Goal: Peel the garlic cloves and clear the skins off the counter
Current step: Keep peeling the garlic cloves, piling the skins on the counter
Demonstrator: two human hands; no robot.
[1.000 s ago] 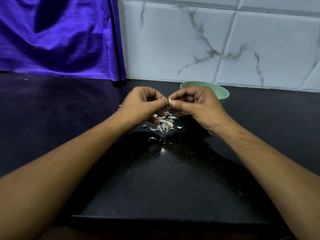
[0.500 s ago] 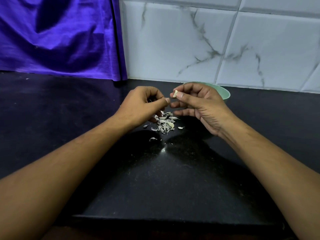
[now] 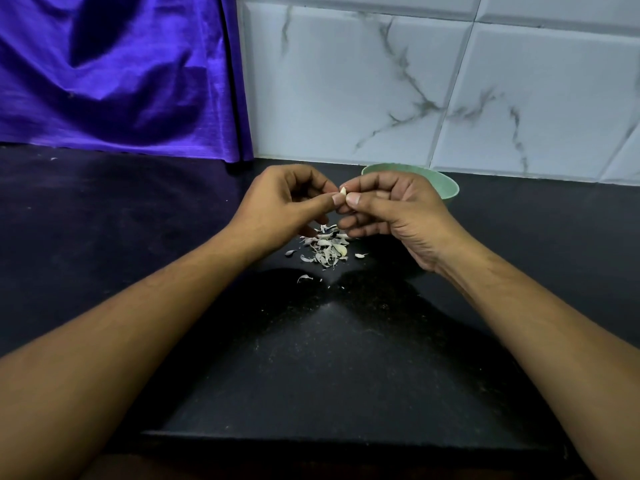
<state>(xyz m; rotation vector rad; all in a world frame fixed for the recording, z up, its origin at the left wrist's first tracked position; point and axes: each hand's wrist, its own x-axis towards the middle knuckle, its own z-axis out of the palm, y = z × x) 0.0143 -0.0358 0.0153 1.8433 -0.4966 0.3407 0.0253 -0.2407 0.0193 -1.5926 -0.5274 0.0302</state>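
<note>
A small pale garlic clove (image 3: 343,191) is held above the black counter (image 3: 311,358), pinched between thumb and fingers of both hands. My left hand (image 3: 284,206) and my right hand (image 3: 394,209) meet at it, thumbs nearly touching. Below the hands lies a loose pile of whitish garlic skins (image 3: 327,249), with a cream clove in it and a few stray flakes around it. A pale green bowl (image 3: 446,187) stands just behind my right hand, mostly hidden by it.
A purple cloth (image 3: 114,74) hangs at the back left down to the counter. White marbled tiles (image 3: 415,81) form the back wall. The counter's front edge (image 3: 311,436) runs close to my body.
Half a second ago my right hand held the clove raised and apart from the left. The hands have come back together on the clove.
</note>
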